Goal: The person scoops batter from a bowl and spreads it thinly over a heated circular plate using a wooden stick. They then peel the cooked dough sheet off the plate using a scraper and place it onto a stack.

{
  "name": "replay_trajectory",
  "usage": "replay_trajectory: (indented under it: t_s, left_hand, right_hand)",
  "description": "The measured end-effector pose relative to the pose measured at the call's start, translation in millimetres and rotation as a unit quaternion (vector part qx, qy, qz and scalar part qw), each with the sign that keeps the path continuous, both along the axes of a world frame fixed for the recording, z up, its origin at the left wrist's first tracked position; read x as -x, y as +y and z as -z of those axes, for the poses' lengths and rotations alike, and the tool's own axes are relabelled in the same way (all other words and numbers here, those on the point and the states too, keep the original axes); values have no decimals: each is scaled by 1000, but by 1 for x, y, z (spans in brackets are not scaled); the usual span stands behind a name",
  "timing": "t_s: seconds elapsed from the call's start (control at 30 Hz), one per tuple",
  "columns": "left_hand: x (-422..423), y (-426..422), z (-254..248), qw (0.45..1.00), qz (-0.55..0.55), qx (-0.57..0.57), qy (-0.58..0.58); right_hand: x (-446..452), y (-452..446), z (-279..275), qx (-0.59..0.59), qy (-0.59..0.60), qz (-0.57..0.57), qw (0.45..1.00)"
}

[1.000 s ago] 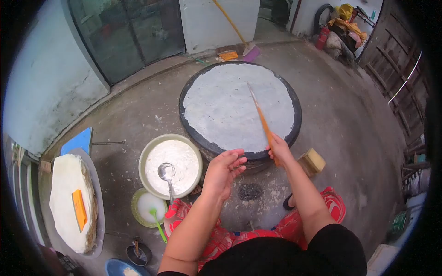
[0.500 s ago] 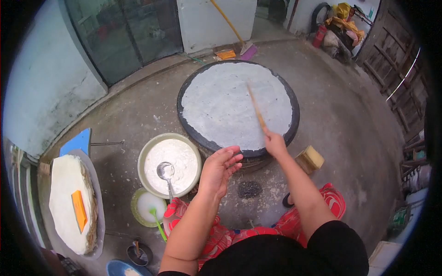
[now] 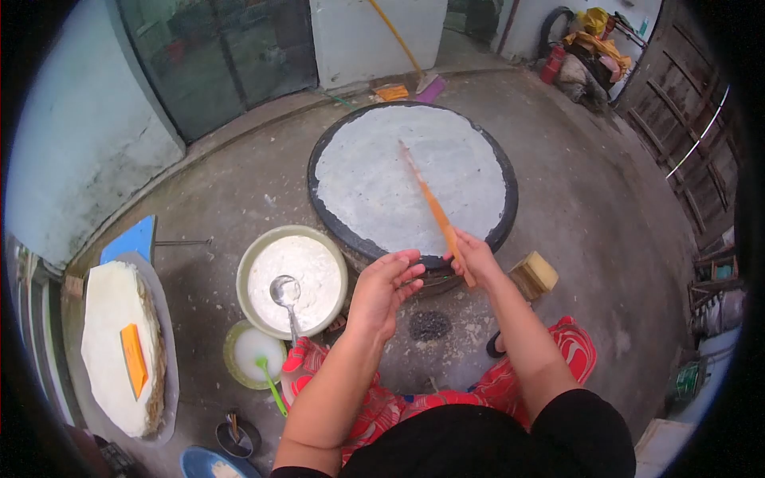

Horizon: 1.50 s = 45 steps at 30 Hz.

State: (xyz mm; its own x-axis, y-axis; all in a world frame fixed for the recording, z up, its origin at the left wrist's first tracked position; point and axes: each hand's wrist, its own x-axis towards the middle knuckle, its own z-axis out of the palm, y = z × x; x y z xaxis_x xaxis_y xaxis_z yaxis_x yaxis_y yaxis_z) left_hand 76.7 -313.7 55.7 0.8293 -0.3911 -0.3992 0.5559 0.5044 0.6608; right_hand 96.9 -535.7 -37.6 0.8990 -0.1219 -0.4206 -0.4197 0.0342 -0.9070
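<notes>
A thin sheet of whitish batter (image 3: 358, 179) covers most of the round black griddle (image 3: 511, 191) in front of me. My right hand (image 3: 476, 259), at the griddle's near right edge, grips a long flat wooden spatula (image 3: 434, 209). Its blade slants up and left over the sheet; whether it touches is unclear. My left hand (image 3: 381, 296) is raised near the griddle's front edge, holding nothing, with loosely bent fingers apart. To its left stands a pale basin (image 3: 243, 280) of thick white batter, a metal ladle (image 3: 284, 291) resting in it.
A green bowl (image 3: 229, 358) of whitish liquid holds a green-handled utensil (image 3: 276, 392). Farther left is a stack of pale flat sheets (image 3: 107, 327) with an orange scraper (image 3: 134, 360) on top. A yellowish block (image 3: 539, 273) sits right of the griddle; a broom (image 3: 398, 41) leans behind.
The wooden spatula's tip has swung left across the sheet, and its handle end now shows below my right hand. My left hand stays nearly in place.
</notes>
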Motion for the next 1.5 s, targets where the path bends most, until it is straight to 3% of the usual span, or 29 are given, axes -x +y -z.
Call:
replay_trajectory:
  t_s: [0.2, 0.3, 0.37, 0.4, 0.43, 0.47, 0.6, 0.67, 0.73, 0.77, 0.8, 0.83, 0.93, 1.03, 1.1, 1.13, 1.2, 1.33, 1.4, 1.5]
  left_hand:
    - [-1, 3, -1, 1000, -5, -4, -3]
    - [-1, 5, -6, 1000, -10, -6, -2]
    - [-1, 6, -5, 1000, -13, -4, -2]
    - [-1, 6, -4, 1000, -9, 0, -4]
    - [-2, 6, -3, 1000, -6, 5, -6]
    - [-2, 6, -3, 1000, -7, 5, -6]
    - [0, 4, 0, 1000, -4, 3, 2]
    - [2, 2, 0, 1000, -2, 5, 2]
    - [4, -1, 1, 1000, 18, 22, 5]
    - [4, -2, 1, 1000, 12, 23, 8]
    - [5, -3, 0, 999, 28, 20, 3]
    - [6, -3, 0, 999, 41, 16, 0]
    - [6, -6, 1, 1000, 12, 11, 6]
    - [3, -7, 5, 1000, 8, 4, 10]
    - [1, -8, 8, 1000, 5, 4, 13]
    - [0, -7, 9, 1000, 4, -1, 8]
    - [-1, -5, 8, 1000, -1, -6, 3]
    - [-4, 4, 2, 1000, -14, 9, 3]
    - [-5, 11, -1, 999, -26, 18, 0]
    - [-5, 28, -9, 998, -62, 28, -18]
  right_hand:
    - [-50, -6, 11, -27, 16, 20, 999]
    - [-65, 2, 7, 28, 25, 27, 999]
    - [-75, 0, 18, 151, 26, 22, 988]
    - [-78, -3, 31, 151, 27, 21, 988]
    - [-79, -3, 36, 357, -65, -18, 932]
    - [-79, -5, 40, 543, -153, -56, 824]
    - [-65, 17, 12, 596, -33, -111, 795]
    - [-51, 21, 14, 525, -102, -119, 837]
    - [-32, 30, 26, 358, -149, -105, 916]
    - [-14, 48, 14, 123, -95, -108, 982]
    - [7, 67, 3, -120, -29, -105, 987]
    - [19, 63, 46, 47, -145, -226, 962]
    - [28, 94, 117, 115, -124, -278, 946]
    - [25, 127, 129, 191, -121, -318, 921]
    - [18, 150, 98, 2, 36, -283, 958]
    - [17, 155, 106, 0, 36, -289, 957]
    - [19, 164, 136, -205, 89, -234, 946]
    - [24, 153, 172, -145, 51, -308, 939]
    - [32, 141, 184, -400, 117, -176, 892]
    - [29, 120, 190, -446, 133, -122, 876]
